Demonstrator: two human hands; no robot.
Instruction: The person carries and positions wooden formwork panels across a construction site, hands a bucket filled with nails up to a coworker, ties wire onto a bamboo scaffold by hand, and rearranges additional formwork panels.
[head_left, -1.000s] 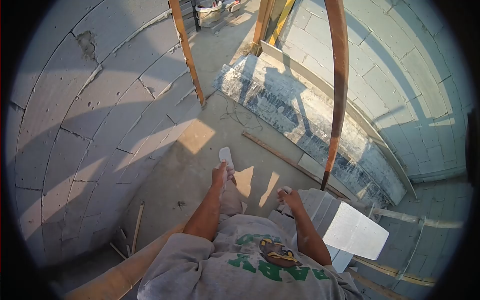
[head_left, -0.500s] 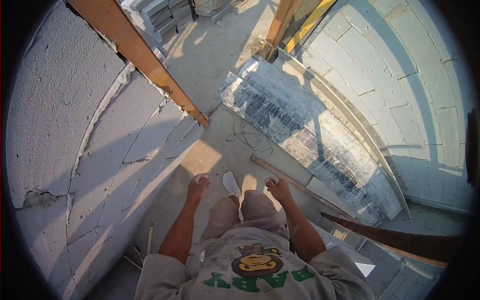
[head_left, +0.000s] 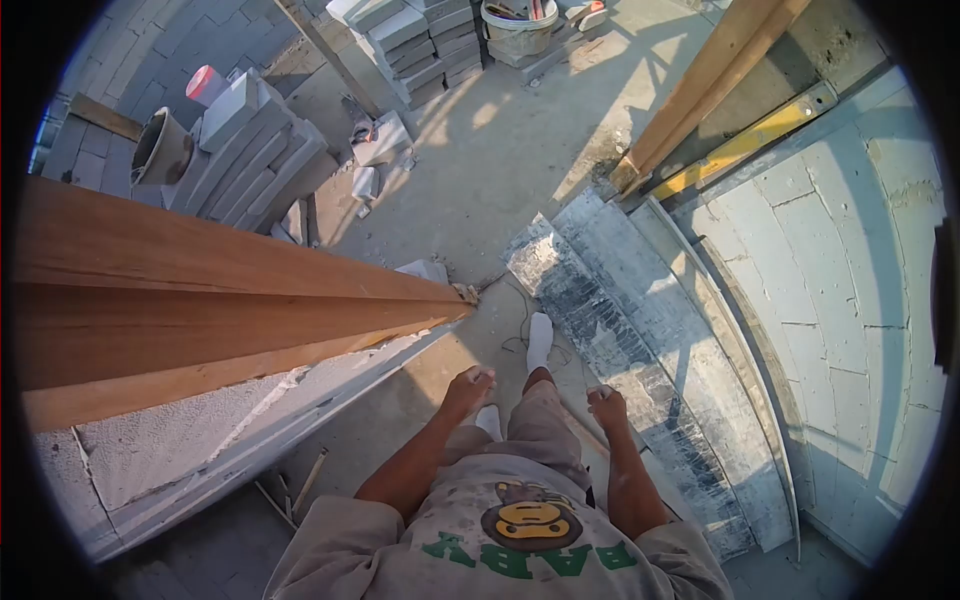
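Note:
My left hand (head_left: 468, 392) hangs in front of my body with the fingers curled in, nothing showing in it. It is nearest to the white block wall (head_left: 190, 440) on the left and the foot of a brown post (head_left: 240, 270). My right hand (head_left: 606, 408) is likewise closed, with no object visible in its fist. Beside it lies a long stained board (head_left: 620, 340), which the hand does not appear to touch. A white-socked foot (head_left: 540, 340) is forward on the concrete floor between the hands.
Ahead stand a stack of grey blocks (head_left: 425, 45) and a white bucket (head_left: 518, 38) with tools. More blocks (head_left: 260, 150) are at the far left beside a tilted bucket (head_left: 163, 150). A wooden post (head_left: 710, 85) and a yellow level (head_left: 750, 140) are by the right wall (head_left: 800, 260).
My view has moved forward past the left wall's end, bringing the far blocks and buckets into sight. One foot has stepped ahead. Both hands have swung but remain closed.

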